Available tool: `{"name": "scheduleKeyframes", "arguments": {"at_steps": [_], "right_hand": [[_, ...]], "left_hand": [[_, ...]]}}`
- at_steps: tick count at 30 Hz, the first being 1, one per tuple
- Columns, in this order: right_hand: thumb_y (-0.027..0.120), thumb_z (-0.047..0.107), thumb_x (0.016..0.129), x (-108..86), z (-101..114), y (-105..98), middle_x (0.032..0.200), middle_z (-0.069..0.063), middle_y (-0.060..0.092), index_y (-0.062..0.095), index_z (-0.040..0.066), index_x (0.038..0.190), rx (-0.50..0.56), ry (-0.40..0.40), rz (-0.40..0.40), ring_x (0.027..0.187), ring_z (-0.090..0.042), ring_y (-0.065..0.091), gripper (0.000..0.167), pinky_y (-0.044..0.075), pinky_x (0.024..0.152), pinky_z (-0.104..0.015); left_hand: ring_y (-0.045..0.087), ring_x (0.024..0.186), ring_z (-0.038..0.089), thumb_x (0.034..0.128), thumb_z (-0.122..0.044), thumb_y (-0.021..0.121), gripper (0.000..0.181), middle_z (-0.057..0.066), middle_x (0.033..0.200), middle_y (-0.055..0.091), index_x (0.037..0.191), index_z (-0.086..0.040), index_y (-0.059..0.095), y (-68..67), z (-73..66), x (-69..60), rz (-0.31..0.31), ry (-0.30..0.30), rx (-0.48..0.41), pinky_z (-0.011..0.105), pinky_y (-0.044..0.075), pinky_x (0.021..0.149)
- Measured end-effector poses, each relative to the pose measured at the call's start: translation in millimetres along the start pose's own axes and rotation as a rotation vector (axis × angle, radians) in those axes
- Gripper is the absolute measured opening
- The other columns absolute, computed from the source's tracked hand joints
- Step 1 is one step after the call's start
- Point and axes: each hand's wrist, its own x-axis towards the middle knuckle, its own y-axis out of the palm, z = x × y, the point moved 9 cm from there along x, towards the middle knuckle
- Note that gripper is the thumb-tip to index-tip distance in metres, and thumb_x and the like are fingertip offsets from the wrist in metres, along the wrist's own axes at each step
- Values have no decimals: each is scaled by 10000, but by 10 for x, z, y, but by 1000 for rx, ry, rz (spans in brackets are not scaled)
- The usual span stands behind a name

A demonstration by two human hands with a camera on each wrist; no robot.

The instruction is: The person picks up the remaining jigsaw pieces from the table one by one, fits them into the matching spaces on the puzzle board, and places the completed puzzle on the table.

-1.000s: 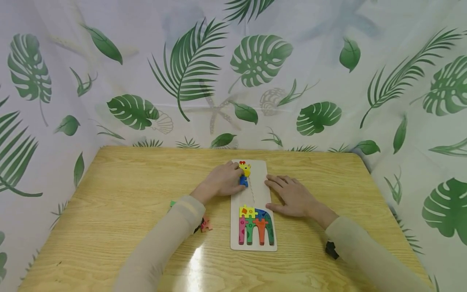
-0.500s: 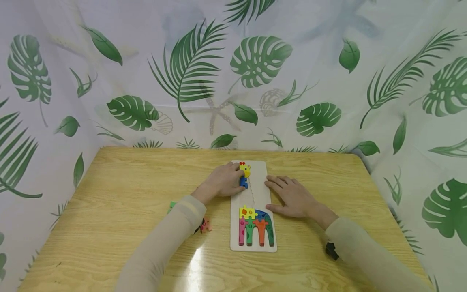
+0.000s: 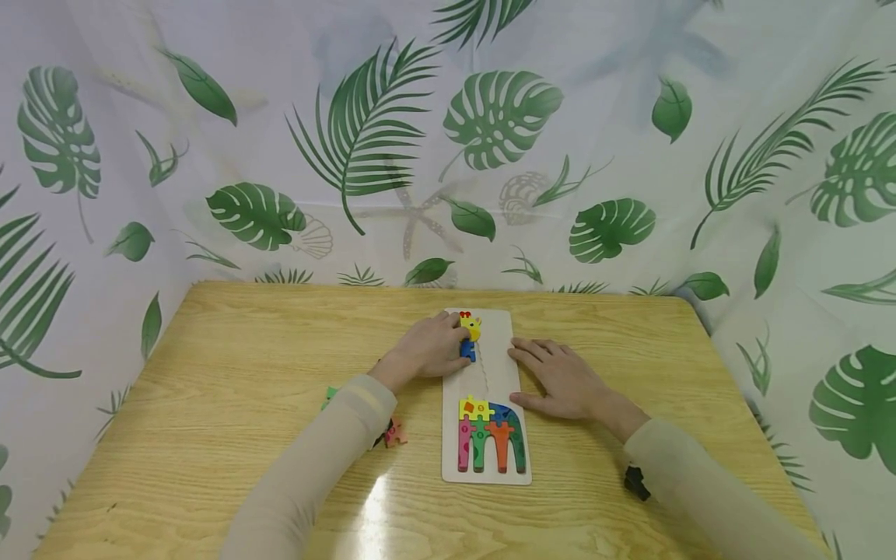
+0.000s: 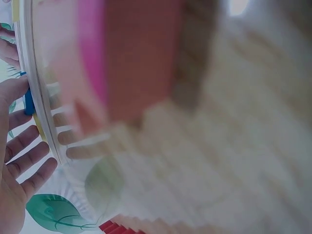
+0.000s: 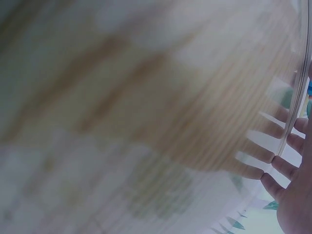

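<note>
Legs (image 3: pixel 479 455) and body (image 3: pixel 476 410) lie joined at the board's (image 3: pixel 498 334) near end. Far end, left hand (image 3: pixel 432 348) pinches the blue piece (image 3: pixel 470 355) by the head (image 3: pixel 474 323); right hand (image 3: pixel 562 381) spread at the right edge. Neck looks unfinished, loose pieces (image 3: pixel 396 432) waiting left.

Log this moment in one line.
left hand: pinches blue piece beside yellow head | right hand: fingers at right edge of board | four legs on board | loose pieces left of board
</note>
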Motion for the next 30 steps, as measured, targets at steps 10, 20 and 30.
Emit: {"name": "scheduleKeyframes", "arguments": {"at_steps": [10, 20, 30], "right_hand": [[511, 748, 970, -1, 7, -11, 1712, -42, 387, 431, 207, 1618, 3, -2, -1, 1513, -385, 440, 848, 383, 1211, -654], [497, 759, 972, 0, -4, -3, 1713, -37, 385, 427, 211, 1620, -3, 0, -3, 1512, -379, 443, 851, 388, 1208, -648], [493, 764, 970, 1, -1, 0, 1711, -38, 388, 428, 209, 1620, 0, 2, -3, 1517, -374, 437, 856, 378, 1216, -648]], "left_hand": [[604, 1142, 223, 1023, -538, 628, 529, 86, 1361, 637, 1399, -170, 685, 24, 33, 4, -12, 1, -1, 370, 580, 998], [610, 1142, 233, 1025, -521, 633, 502, 95, 1357, 647, 1364, -157, 708, -14, 24, -5, -28, 12, -14, 377, 588, 983], [612, 1162, 240, 1023, -518, 640, 519, 107, 1388, 641, 1384, -150, 699, -27, 9, -13, -20, 11, -12, 383, 585, 1011]]}}
